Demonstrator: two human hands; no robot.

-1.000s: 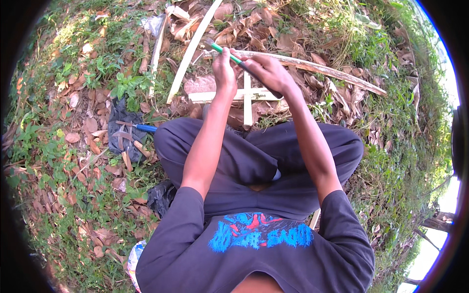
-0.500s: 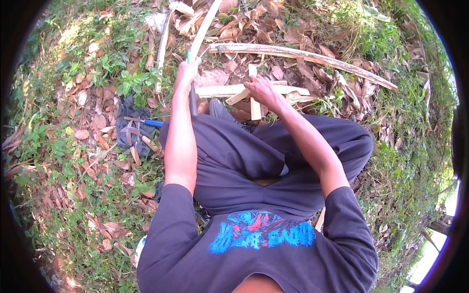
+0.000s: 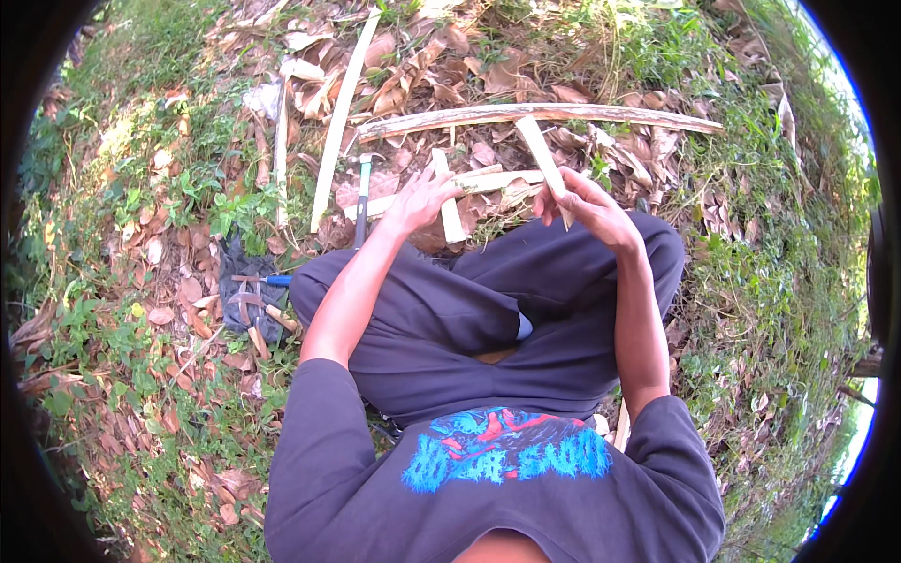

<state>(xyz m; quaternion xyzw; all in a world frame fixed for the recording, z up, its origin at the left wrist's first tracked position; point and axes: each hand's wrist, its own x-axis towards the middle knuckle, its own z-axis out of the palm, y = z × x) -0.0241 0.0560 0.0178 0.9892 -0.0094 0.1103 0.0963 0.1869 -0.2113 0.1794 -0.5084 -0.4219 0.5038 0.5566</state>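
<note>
My right hand (image 3: 593,208) grips a short, pale wooden slat (image 3: 540,155), raised and tilted with its far end leaning left. My left hand (image 3: 420,201) has its fingers stretched out across another short wooden slat (image 3: 451,218), apparently touching it. Beneath these, a longer pale wood strip (image 3: 497,180) lies crosswise on the leaves. Left of my left hand is a hammer (image 3: 362,202) with a dark and green handle, its lower end by my knee. Beyond it rests a long pale strip (image 3: 343,122).
A long, curved, rough-edged strip (image 3: 563,113) spans the far side. To the left, a dark plastic bag (image 3: 235,305) lies under several hand tools, one with a blue handle (image 3: 278,281). My crossed legs (image 3: 422,319) are close below the slats. Dry leaves and grass cover the ground.
My left hand has let go of the long strip and hammer and moved right to the short slat. My right hand has shifted right and now holds up a short slat.
</note>
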